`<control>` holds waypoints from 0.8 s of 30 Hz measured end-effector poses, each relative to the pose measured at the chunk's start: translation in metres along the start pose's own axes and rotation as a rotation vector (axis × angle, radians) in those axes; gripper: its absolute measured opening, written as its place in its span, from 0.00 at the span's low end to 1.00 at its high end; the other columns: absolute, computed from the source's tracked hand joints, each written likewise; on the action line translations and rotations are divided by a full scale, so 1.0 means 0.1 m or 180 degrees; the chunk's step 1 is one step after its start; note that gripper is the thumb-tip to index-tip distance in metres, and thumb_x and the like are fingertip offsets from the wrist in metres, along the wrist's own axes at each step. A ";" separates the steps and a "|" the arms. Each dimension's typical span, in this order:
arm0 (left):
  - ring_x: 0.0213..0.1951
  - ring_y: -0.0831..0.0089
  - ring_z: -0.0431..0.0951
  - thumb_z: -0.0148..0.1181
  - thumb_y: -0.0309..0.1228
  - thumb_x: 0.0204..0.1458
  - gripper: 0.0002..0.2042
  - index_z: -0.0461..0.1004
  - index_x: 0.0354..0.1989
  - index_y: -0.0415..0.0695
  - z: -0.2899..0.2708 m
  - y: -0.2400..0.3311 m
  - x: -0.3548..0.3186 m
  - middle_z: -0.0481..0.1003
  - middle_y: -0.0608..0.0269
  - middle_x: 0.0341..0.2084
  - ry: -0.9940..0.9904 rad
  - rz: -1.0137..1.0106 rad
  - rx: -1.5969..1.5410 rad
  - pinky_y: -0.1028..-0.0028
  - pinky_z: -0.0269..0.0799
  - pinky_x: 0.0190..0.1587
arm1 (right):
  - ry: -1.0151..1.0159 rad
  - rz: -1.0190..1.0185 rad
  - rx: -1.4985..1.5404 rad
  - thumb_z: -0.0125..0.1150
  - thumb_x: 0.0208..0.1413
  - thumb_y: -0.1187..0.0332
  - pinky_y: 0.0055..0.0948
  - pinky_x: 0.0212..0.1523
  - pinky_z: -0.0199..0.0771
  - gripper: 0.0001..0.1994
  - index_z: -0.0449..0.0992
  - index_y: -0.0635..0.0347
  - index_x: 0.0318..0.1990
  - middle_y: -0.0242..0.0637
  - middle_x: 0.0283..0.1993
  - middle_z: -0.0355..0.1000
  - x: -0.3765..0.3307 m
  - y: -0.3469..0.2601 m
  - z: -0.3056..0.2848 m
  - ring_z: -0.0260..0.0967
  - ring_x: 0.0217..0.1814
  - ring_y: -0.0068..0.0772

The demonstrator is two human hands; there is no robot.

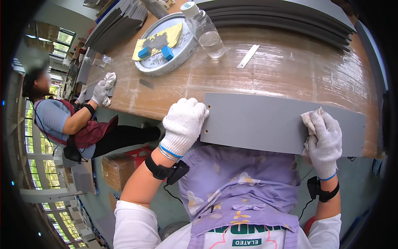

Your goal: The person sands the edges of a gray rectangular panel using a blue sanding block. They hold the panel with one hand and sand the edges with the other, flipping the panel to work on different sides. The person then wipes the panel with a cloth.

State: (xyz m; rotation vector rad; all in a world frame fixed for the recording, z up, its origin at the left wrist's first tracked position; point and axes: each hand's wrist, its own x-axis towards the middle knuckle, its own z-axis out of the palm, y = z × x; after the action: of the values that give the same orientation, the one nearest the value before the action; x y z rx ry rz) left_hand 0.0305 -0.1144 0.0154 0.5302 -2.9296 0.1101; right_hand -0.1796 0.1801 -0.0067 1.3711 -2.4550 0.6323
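A long flat grey panel (257, 122) lies along the near edge of the table, with small holes at its left end. My left hand (185, 121), in a white knitted glove, is closed at the panel's left edge; its fingertips are hidden. Toward the panel's right end, my gloved right hand (325, 139) presses a crumpled pale cloth (307, 120) against the grey surface, fingers bent over it.
Beyond the panel stand a clear bottle (210, 39) and a round lid-like tray (182, 62) bearing yellow sandpaper (174, 34) and blue blocks (167, 52). A small metal ruler (248, 56) lies nearby. Grey panels (273, 16) are stacked behind. At left, a gloved co-worker (70, 120) holds a cloth.
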 end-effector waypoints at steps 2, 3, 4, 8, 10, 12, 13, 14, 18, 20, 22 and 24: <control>0.32 0.61 0.74 0.66 0.33 0.46 0.06 0.75 0.26 0.48 -0.04 0.06 -0.07 0.72 0.63 0.24 -0.0164 0.0039 -0.0029 0.64 0.71 0.35 | 0.0026 -0.0023 -0.0006 0.58 0.35 0.83 0.42 0.50 0.70 0.29 0.74 0.57 0.52 0.45 0.50 0.70 0.00 0.00 0.00 0.69 0.48 0.49; 0.32 0.61 0.74 0.66 0.33 0.45 0.06 0.75 0.26 0.48 -0.01 0.07 -0.10 0.72 0.63 0.24 -0.0190 0.0050 0.0027 0.64 0.71 0.35 | 0.0029 -0.0026 -0.0021 0.58 0.35 0.83 0.42 0.50 0.70 0.29 0.74 0.57 0.52 0.45 0.50 0.70 0.00 -0.01 0.00 0.69 0.48 0.49; 0.32 0.61 0.74 0.66 0.33 0.45 0.06 0.75 0.26 0.48 -0.01 0.07 -0.08 0.72 0.63 0.24 -0.0143 0.0044 0.0061 0.65 0.71 0.35 | 0.0033 -0.0030 -0.0036 0.59 0.35 0.83 0.42 0.50 0.70 0.29 0.74 0.57 0.52 0.45 0.50 0.70 0.00 -0.01 -0.01 0.69 0.48 0.49; 0.33 0.62 0.74 0.66 0.33 0.45 0.05 0.76 0.26 0.49 0.00 0.02 0.00 0.73 0.63 0.24 0.0014 0.0030 0.0123 0.65 0.72 0.35 | -0.0033 0.0027 -0.0013 0.59 0.35 0.83 0.42 0.50 0.70 0.28 0.74 0.57 0.52 0.45 0.50 0.70 0.01 -0.02 -0.03 0.69 0.48 0.49; 0.33 0.62 0.74 0.66 0.33 0.45 0.05 0.76 0.26 0.49 0.01 0.03 -0.01 0.73 0.63 0.25 0.0013 0.0037 0.0084 0.65 0.72 0.35 | -0.0005 -0.0004 -0.0021 0.59 0.35 0.83 0.42 0.50 0.70 0.28 0.75 0.57 0.51 0.45 0.50 0.70 0.00 -0.01 -0.02 0.69 0.47 0.49; 0.33 0.62 0.74 0.66 0.32 0.45 0.05 0.76 0.26 0.49 0.01 0.07 -0.09 0.73 0.63 0.25 -0.0067 0.0045 0.0022 0.65 0.72 0.35 | 0.0051 0.0020 0.0008 0.59 0.35 0.83 0.42 0.51 0.70 0.28 0.75 0.58 0.51 0.45 0.50 0.71 0.00 -0.02 -0.01 0.69 0.47 0.49; 0.32 0.62 0.74 0.66 0.32 0.45 0.05 0.76 0.26 0.49 0.01 0.07 -0.07 0.73 0.64 0.25 -0.0062 0.0024 0.0017 0.65 0.71 0.35 | 0.0079 0.0032 0.0023 0.59 0.35 0.83 0.42 0.51 0.70 0.28 0.75 0.58 0.51 0.45 0.50 0.71 0.00 -0.02 0.00 0.69 0.47 0.49; 0.32 0.62 0.74 0.66 0.32 0.45 0.05 0.76 0.26 0.49 0.00 0.06 -0.06 0.73 0.64 0.25 -0.0011 0.0014 0.0017 0.65 0.72 0.35 | 0.0051 0.0044 0.0019 0.59 0.35 0.83 0.42 0.50 0.70 0.28 0.75 0.58 0.51 0.44 0.49 0.71 0.01 -0.03 -0.01 0.69 0.47 0.49; 0.32 0.62 0.74 0.66 0.31 0.45 0.05 0.76 0.26 0.48 0.02 0.04 -0.01 0.73 0.64 0.24 0.0034 -0.0023 0.0016 0.65 0.72 0.35 | 0.0014 0.0053 0.0030 0.59 0.35 0.83 0.41 0.51 0.71 0.28 0.75 0.58 0.51 0.45 0.49 0.71 0.00 -0.02 -0.03 0.69 0.48 0.48; 0.33 0.61 0.74 0.66 0.31 0.45 0.05 0.76 0.26 0.48 -0.01 0.09 -0.07 0.73 0.64 0.24 -0.0097 -0.0064 -0.0035 0.65 0.71 0.35 | 0.0024 0.0041 0.0030 0.59 0.35 0.83 0.41 0.51 0.71 0.28 0.75 0.58 0.51 0.45 0.50 0.71 -0.01 -0.02 -0.03 0.69 0.48 0.48; 0.33 0.61 0.74 0.66 0.32 0.45 0.05 0.76 0.26 0.48 0.01 0.07 -0.06 0.73 0.64 0.24 -0.0050 -0.0064 -0.0130 0.65 0.71 0.35 | 0.0026 0.0030 0.0013 0.59 0.35 0.83 0.41 0.51 0.71 0.28 0.75 0.58 0.51 0.45 0.50 0.71 0.00 -0.02 -0.02 0.69 0.48 0.48; 0.32 0.61 0.74 0.66 0.32 0.45 0.05 0.76 0.26 0.48 0.04 0.04 -0.04 0.73 0.64 0.24 0.0033 -0.0067 -0.0104 0.65 0.71 0.36 | 0.0023 0.0024 0.0022 0.58 0.37 0.83 0.41 0.51 0.71 0.28 0.75 0.58 0.52 0.44 0.51 0.71 -0.01 0.00 -0.02 0.69 0.48 0.48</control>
State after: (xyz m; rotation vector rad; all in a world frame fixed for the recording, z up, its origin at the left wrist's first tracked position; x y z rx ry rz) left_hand 0.0322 -0.1100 0.0104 0.5537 -2.9095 0.0621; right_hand -0.1788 0.1818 -0.0055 1.3602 -2.4557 0.6472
